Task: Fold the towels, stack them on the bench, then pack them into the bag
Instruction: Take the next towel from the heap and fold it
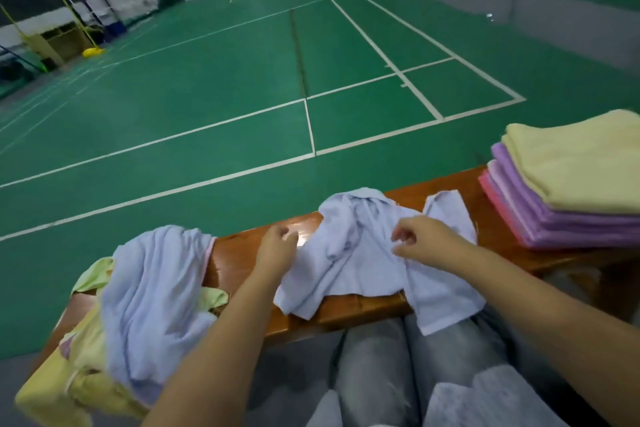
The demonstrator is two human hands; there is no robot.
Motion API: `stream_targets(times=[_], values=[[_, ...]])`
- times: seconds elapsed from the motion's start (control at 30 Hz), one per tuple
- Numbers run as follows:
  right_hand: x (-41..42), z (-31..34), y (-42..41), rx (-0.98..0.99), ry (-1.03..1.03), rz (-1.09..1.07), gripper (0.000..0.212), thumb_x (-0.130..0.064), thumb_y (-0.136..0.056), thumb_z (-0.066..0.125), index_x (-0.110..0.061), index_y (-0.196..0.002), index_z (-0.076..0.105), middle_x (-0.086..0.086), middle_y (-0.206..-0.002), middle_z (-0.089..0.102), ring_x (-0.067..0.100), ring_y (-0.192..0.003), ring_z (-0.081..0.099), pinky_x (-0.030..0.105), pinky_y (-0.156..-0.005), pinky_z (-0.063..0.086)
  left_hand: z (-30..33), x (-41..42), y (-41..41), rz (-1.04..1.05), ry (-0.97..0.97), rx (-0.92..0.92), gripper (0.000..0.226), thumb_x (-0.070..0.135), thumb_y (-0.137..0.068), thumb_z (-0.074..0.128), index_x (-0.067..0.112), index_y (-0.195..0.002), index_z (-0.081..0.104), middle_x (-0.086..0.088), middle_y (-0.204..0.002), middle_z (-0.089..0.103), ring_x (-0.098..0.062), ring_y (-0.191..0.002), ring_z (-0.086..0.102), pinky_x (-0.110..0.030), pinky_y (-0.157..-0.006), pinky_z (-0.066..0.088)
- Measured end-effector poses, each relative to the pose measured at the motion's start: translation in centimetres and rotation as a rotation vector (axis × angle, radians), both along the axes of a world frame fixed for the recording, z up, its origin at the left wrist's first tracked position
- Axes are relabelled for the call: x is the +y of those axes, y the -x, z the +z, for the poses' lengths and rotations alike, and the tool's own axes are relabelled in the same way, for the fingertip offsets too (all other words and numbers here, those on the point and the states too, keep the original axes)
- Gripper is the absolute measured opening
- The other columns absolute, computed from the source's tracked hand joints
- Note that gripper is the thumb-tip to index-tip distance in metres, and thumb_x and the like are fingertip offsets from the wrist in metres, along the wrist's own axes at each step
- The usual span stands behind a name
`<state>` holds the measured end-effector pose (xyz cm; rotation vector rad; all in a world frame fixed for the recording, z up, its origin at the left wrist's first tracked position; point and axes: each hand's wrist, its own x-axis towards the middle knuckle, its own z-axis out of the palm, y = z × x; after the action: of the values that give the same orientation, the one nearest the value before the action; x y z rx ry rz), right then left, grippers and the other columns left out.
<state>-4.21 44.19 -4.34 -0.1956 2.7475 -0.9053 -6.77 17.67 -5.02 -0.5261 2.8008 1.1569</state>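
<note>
Here, a crumpled pale blue towel (363, 253) lies in the middle of the wooden bench (242, 253). The left hand (275, 246) pinches its left edge. The right hand (419, 239) pinches a fold near its middle. At the bench's right end sits a neat stack of folded towels (568, 184). At its left end is a messy pile of towels (138, 305).

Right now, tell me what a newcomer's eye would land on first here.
First, the crumpled pale blue towel spread across the middle of the wooden bench, with the left hand at its left edge and the right hand pinching a fold on top. Next, the neat stack of folded towels, yellow over purple and pink, at the bench's right end. Behind everything lies the green court floor with white lines.
</note>
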Motion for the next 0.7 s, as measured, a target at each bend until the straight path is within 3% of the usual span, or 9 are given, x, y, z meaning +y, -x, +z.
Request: stream_targets(times=[0.07,0.13,0.23,0.3,0.4,0.47,0.57,0.7], values=[[0.5,-2.7,-2.6,-0.049,-0.145,0.095,0.028,-0.032,-0.079,0.07,-0.021,-0.104,0.066,-0.008,-0.091,0.05,0.014,-0.091,0.052,0.02,-0.073,0.039,-2.0,-1.2,-0.7,0.059,0.105,-0.103,0.044,0.026,-0.097,0.05,0.001,-0.132,0.049,-0.017,-0.135,0.053,-0.033,-0.122,0.049,-0.034,-0.095,0.04],[0.6,-4.5,-4.2,-0.021,-0.265,0.086,0.033,-0.039,-0.078,0.068,-0.027,-0.108,0.06,-0.006,-0.107,0.045,0.017,-0.101,0.05,0.025,-0.08,0.041,-3.5,-1.8,-1.4,0.076,0.168,-0.192,0.048,0.032,-0.094,0.053,0.002,-0.131,0.048,-0.019,-0.132,0.052,-0.036,-0.118,0.051,-0.038,-0.096,0.043],[0.2,-5.3,-4.7,0.078,-0.317,0.049,0.018,-0.038,-0.083,0.065,-0.028,-0.096,0.058,-0.005,-0.109,0.046,0.016,-0.098,0.049,0.024,-0.075,0.041,-4.6,-1.6,-2.1,0.045,0.138,-0.2,0.046,0.026,-0.092,0.054,0.003,-0.132,0.047,-0.018,-0.129,0.053,-0.034,-0.114,0.052,-0.036,-0.088,0.044],[0.0,-5.2,-4.4,0.061,-0.243,0.034,0.012,-0.033,-0.085,0.065,-0.026,-0.079,0.056,-0.004,-0.101,0.051,0.016,-0.091,0.052,0.027,-0.076,0.046,-4.7,-1.4,-2.4,0.051,0.078,-0.132,0.029,0.021,-0.091,0.054,0.006,-0.117,0.054,-0.016,-0.116,0.06,-0.029,-0.099,0.056,-0.036,-0.08,0.046],[0.4,-4.2,-3.0,-0.033,0.105,-0.095,0.02,-0.022,-0.085,0.067,-0.021,-0.07,0.054,0.0,-0.081,0.058,0.017,-0.078,0.056,0.024,-0.068,0.044,-4.4,-1.5,-3.3,0.093,0.015,-0.024,0.016,0.023,-0.093,0.054,0.008,-0.101,0.057,-0.012,-0.096,0.063,-0.026,-0.087,0.056,-0.035,-0.072,0.044],[0.2,-2.9,-1.9,-0.013,0.272,-0.194,0.014,-0.019,-0.087,0.065,-0.013,-0.077,0.057,0.002,-0.077,0.058,0.014,-0.073,0.052,0.021,-0.063,0.039,-4.2,-1.6,-3.9,0.139,-0.077,0.014,0.021,0.025,-0.094,0.054,0.005,-0.093,0.059,-0.013,-0.085,0.061,-0.024,-0.08,0.053,-0.033,-0.067,0.041],[-0.9,-2.3,-0.2,0.08,0.353,-0.322,0.007,-0.015,-0.09,0.06,-0.009,-0.09,0.06,0.007,-0.09,0.062,0.019,-0.085,0.055,0.027,-0.069,0.04,-3.2,-1.4,-4.9,0.265,-0.34,0.033,0.024,0.027,-0.094,0.055,0.004,-0.09,0.058,-0.012,-0.082,0.057,-0.023,-0.078,0.049,-0.035,-0.069,0.043],[-2.9,-3.7,-0.5,0.194,0.059,-0.282,0.033,-0.02,-0.09,0.06,-0.009,-0.121,0.055,0.014,-0.121,0.055,0.03,-0.11,0.052,0.036,-0.091,0.044,-3.0,-1.9,-6.2,0.331,-0.59,0.072,0.017,0.028,-0.09,0.063,0.012,-0.089,0.06,-0.01,-0.093,0.063,-0.024,-0.089,0.055,-0.043,-0.083,0.048]])
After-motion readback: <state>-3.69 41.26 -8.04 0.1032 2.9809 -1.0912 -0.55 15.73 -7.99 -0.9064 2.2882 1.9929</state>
